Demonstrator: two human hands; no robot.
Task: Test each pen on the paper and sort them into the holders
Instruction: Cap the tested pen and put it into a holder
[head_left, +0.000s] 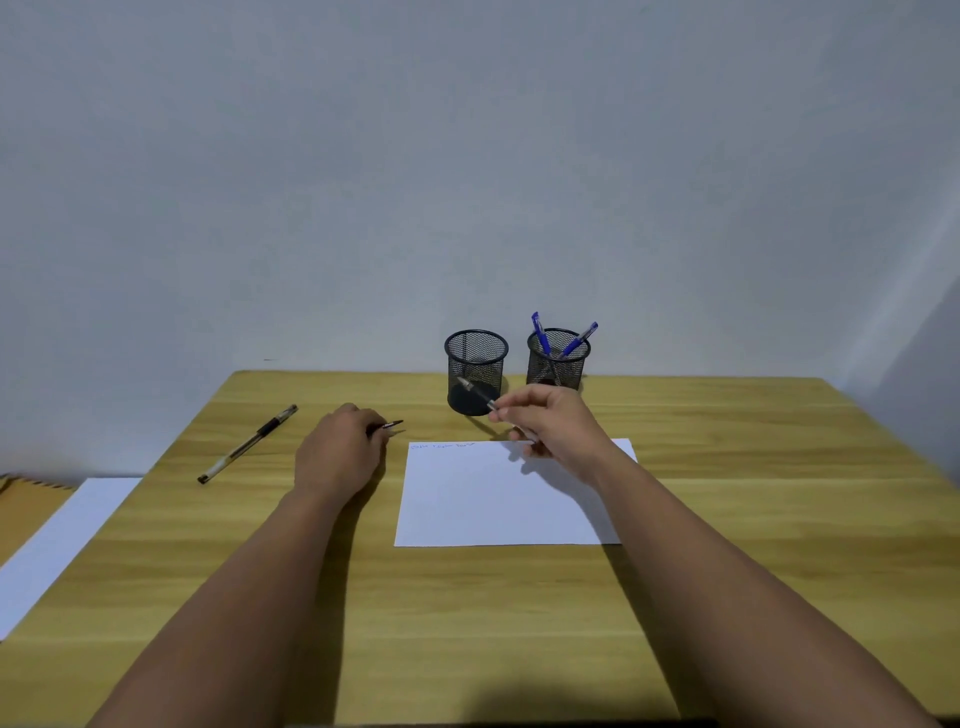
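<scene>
While right hand (550, 426) pinches pen (475, 392) above paper (498, 504), left hand (340, 452) grips cap (389, 426).

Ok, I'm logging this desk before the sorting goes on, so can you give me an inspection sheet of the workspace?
Surface: light wooden table, against a pale wall.
Job's things: white sheet of paper with faint scribbles at its top edge; left black mesh holder, no pens seen in it; right black mesh holder with two blue-capped pens; black-grip clear pen lying at the left.
Clutter: white board off the table's left edge.
Hands: left hand grips a dark pen; right hand holds a silver-tipped pen.
Cables: nothing seen.
Surroundings: bare wall.
</scene>
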